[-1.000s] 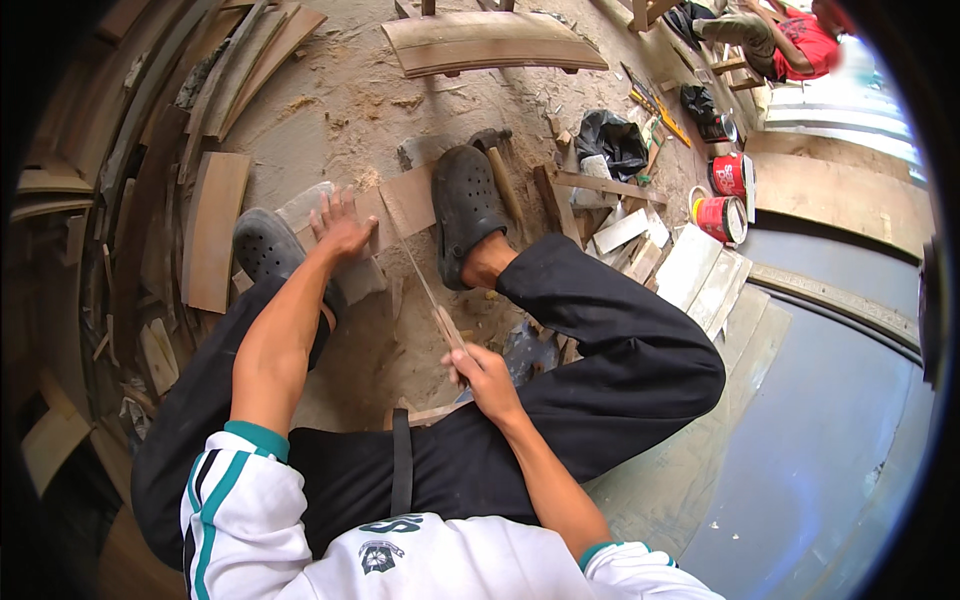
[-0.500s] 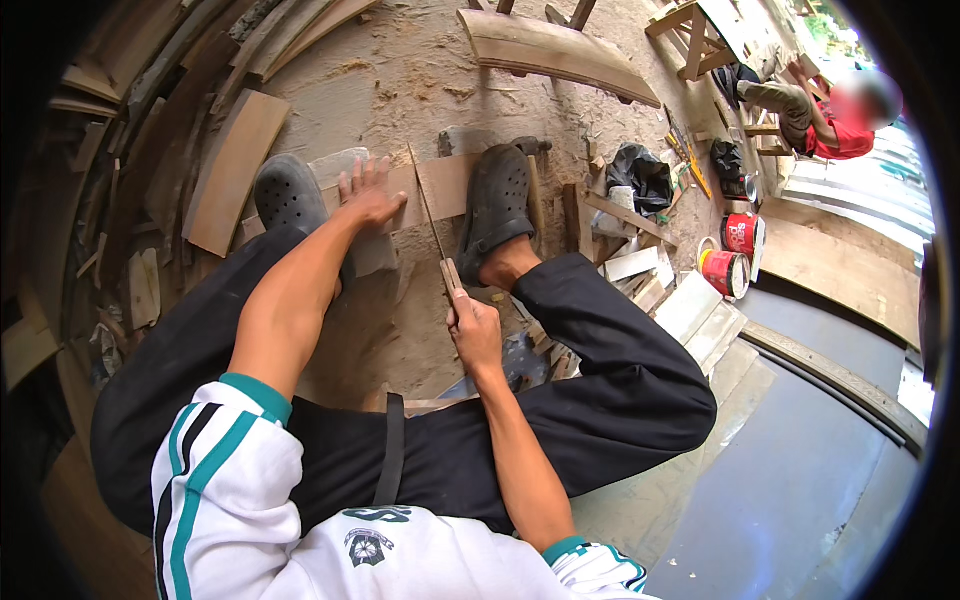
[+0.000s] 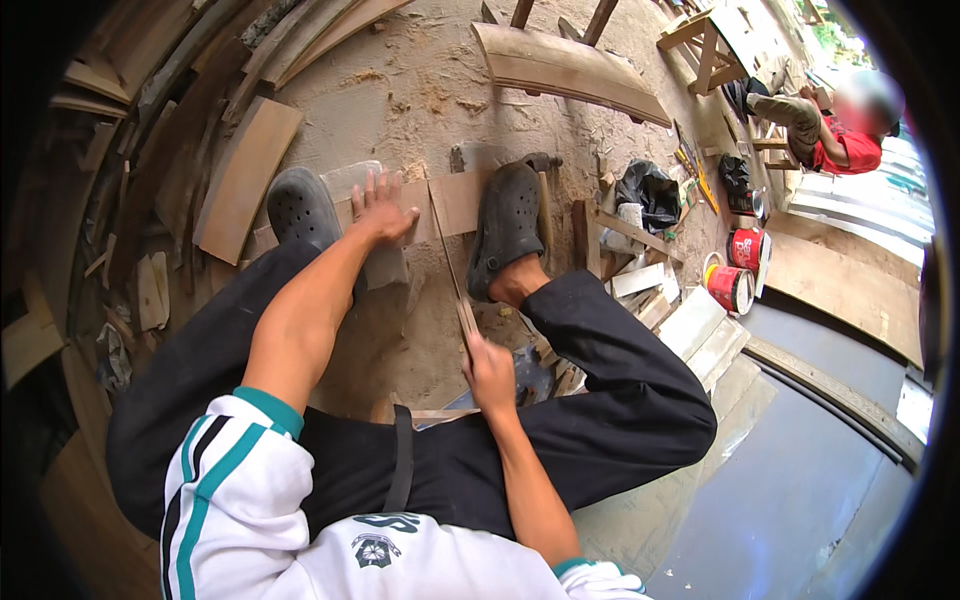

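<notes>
My right hand (image 3: 490, 375) is wrapped round the wooden handle of a handsaw (image 3: 447, 245). Its thin blade points away from me and crosses a flat light-brown board (image 3: 458, 200) between my feet. Pressed flat on that board, left of the blade, is my left hand (image 3: 382, 208) with its fingers stretched out. A grey block (image 3: 386, 268) shows below the left hand, under the board. My dark clogs rest at the board's two sides, the left clog (image 3: 303, 205) and the right clog (image 3: 508, 222).
What looks like a hammer (image 3: 543, 162) lies beside the right clog. Wood planks (image 3: 250, 180) are piled at left. A wooden bench (image 3: 570, 70) stands ahead. At right are a black plastic bag (image 3: 648, 195), paint buckets (image 3: 728, 288) and scraps. Another person (image 3: 845, 140) in red sits at far right.
My right hand has pulled the saw back toward me, so less blade shows past the board. The left hand stays on the board. The whole view has shifted slightly.
</notes>
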Available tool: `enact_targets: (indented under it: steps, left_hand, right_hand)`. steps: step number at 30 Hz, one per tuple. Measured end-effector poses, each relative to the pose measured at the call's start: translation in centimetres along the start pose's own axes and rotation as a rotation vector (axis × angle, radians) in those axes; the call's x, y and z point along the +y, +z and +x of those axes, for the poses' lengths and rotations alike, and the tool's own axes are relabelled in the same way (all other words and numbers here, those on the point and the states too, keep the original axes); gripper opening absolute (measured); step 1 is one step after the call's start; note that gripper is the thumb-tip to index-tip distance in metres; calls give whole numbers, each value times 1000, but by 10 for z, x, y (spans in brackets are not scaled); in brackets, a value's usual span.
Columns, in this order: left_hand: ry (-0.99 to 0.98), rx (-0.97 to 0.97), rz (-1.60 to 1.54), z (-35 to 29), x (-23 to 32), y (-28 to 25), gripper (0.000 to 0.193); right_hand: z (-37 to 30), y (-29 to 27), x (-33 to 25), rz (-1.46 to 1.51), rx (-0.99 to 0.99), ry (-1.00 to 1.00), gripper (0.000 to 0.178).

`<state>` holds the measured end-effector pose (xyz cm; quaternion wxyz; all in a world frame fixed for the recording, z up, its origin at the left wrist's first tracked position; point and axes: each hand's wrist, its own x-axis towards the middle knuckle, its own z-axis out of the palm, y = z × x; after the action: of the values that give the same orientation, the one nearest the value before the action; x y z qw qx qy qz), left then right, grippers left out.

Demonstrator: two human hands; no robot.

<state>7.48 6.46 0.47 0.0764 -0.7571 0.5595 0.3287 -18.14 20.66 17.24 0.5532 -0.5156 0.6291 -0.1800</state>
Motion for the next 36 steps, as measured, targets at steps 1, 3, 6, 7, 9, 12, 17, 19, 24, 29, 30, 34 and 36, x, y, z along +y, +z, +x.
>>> enact_targets:
  steps: [1,3,6,7,9,12,17,19,24,29,30,34,36]
  left_hand:
    - [3,-5,-3,-3,4,1,87]
    - [-19,-12,1,-5,-1,3,87]
    - [21,-16,11,2,10,2,88]
    - [22,-24,1,-1,9,3,88]
    - [26,-27,-12,-2,11,3,88]
    - [0,-29,-2,-6,-5,1,88]
    - [26,8,21,0,9,3,88]
    - [52,18,1,6,11,5,88]
    - [5,-7,8,-1,-6,5,88]
    - [36,8,57,11,1,15,87]
    - [47,3,45,9,7,20,87]
    - [36,3,34,6,-8,16,88]
    - [27,21,30,8,-18,11,88]
  right_hand:
    - [-12,-6,0,-5,-6,33,50]
    - [-23,-11,0,-13,-47,99,50]
    - [37,16,13,-1,15,1,50]
    - [48,19,14,14,8,7,49]
    - [46,14,19,-5,37,-57,50]
    - [-7,2,19,-21,-16,-20,53]
    - [38,6,34,-20,-32,-67,54]
    - [69,14,24,11,-24,-34,53]
    - [-4,8,16,10,27,-22,54]
    - [56,17,31,-16,59,-83,51]
    - [69,22,35,39,78,-73,50]
    - [30,16,28,23,42,-48,48]
    - [2,6,23,65,17,-38,47]
